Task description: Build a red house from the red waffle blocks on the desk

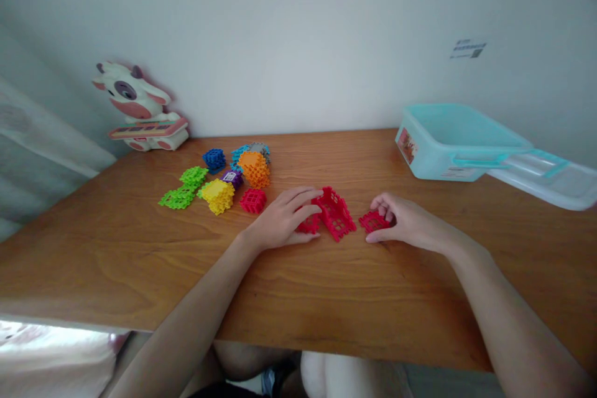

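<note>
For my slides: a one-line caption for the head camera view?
Left hand and right hand handle red plastic lattice pieces on a wooden table beside multicoloured plastic lattice blocks.

Red lattice pieces (pixel 334 214) at centre show a square grid pattern. The cow toy (pixel 137 106) at upper left is white and pink, and the storage box (pixel 459 143) at right is pale teal.

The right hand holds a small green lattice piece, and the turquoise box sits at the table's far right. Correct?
No: the head view shows the right hand holding a small red lattice piece, not green. The turquoise box sits far right on the table.
</note>
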`<state>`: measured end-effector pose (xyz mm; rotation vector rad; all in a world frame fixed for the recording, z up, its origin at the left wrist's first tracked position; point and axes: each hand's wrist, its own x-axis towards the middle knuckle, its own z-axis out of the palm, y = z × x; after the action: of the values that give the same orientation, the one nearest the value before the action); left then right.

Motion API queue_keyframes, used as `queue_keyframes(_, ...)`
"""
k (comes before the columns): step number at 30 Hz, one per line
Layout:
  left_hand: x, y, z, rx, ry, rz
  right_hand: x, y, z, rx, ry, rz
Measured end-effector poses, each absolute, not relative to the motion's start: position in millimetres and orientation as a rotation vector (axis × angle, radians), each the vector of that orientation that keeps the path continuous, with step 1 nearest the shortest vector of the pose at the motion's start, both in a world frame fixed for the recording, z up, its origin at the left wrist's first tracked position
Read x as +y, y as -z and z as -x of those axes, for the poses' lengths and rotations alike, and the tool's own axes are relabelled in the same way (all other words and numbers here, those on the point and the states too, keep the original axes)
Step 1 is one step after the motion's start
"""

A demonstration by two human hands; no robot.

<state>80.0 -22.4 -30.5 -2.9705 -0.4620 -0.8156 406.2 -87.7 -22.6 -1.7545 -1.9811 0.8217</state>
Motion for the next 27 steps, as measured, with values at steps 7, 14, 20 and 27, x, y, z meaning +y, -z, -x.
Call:
queue_keyframes(7,-23,32,-84,-0.503,0.679,3.048,-84,26,-409,-2.069,-0.674,1.705)
queue_keyframes(14,-27,30,-85,-0.561,0.688,3.067,-81,28,-403,-2.094,-0.427,1.655)
queue_keyframes(20,-29,31,-88,-0.575,0.964,3.029,-80,32,-397,-2.131,-0.318,1.611)
queue_keyframes(27,-28,36,-92,-0.781,1.202,2.923,-84,25,-382,-2.060,-0.270,1.670)
